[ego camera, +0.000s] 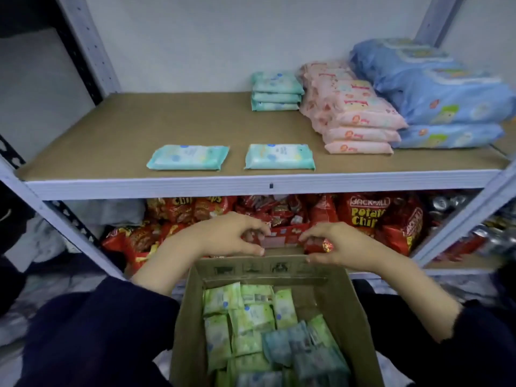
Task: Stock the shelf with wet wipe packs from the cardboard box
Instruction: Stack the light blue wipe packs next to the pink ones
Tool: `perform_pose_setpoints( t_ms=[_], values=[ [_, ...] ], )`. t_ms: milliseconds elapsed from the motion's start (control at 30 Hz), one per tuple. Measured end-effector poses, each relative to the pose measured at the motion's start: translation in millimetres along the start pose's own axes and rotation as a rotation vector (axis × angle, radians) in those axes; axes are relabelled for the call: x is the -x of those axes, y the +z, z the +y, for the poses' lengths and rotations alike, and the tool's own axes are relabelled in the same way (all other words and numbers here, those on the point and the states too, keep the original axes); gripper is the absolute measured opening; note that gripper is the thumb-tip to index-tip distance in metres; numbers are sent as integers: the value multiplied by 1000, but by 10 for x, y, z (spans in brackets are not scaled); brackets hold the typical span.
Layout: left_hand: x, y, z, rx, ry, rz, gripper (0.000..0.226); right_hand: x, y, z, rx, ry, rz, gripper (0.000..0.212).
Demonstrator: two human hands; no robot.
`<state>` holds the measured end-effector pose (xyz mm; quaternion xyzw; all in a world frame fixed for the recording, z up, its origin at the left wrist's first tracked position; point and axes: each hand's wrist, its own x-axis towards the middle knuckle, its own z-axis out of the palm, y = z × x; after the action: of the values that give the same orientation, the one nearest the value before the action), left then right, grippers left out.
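An open cardboard box (346, 300) sits low in the middle, holding several green and teal wet wipe packs (251, 317). My left hand (231, 236) and my right hand (337, 244) hover side by side just above the box's far rim, fingers curled and apart, with nothing in them. On the brown shelf board (117, 135) two teal packs lie flat near the front edge, one on the left (188, 157) and one to its right (280, 156). A stack of three teal packs (276, 92) stands further back.
Pink packs (354, 113) and large blue packs (441, 99) are stacked at the shelf's right. The lower shelf holds red chip bags (371, 216) and snack packets right behind my hands. White metal uprights (92, 48) frame the shelf. The left half of the board is bare.
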<state>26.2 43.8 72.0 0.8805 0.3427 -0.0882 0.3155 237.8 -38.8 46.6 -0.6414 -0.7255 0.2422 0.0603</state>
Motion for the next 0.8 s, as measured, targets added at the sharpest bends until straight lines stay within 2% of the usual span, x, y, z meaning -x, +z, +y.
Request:
perform_pose_setpoints(
  t_ms=[100,267,367,467,567,633,800],
  values=[
    [-283,558,-179,79,-58,-82,46,-39,549,265,-40,105,-83,45],
    [-691,1567,-627,151,-272,-233,47,-125,1462,720,-131,316,-263,40],
    [-775,2141,-889,129,-405,-312,47,-140,1933,959,-183,416,-358,37],
    [-793,2610,-1056,95,-463,-379,44,-178,2316,1153,-217,472,-418,41],
    [-790,2966,-1144,89,-483,-398,43,-293,2522,1212,-187,483,-471,38],
    [-771,3147,-1163,63,-477,-392,41,-371,2619,1212,-170,479,-481,46],
    [-714,3518,-1140,-84,-382,-448,35,-550,2870,1189,-30,332,-524,58]
  ],
)
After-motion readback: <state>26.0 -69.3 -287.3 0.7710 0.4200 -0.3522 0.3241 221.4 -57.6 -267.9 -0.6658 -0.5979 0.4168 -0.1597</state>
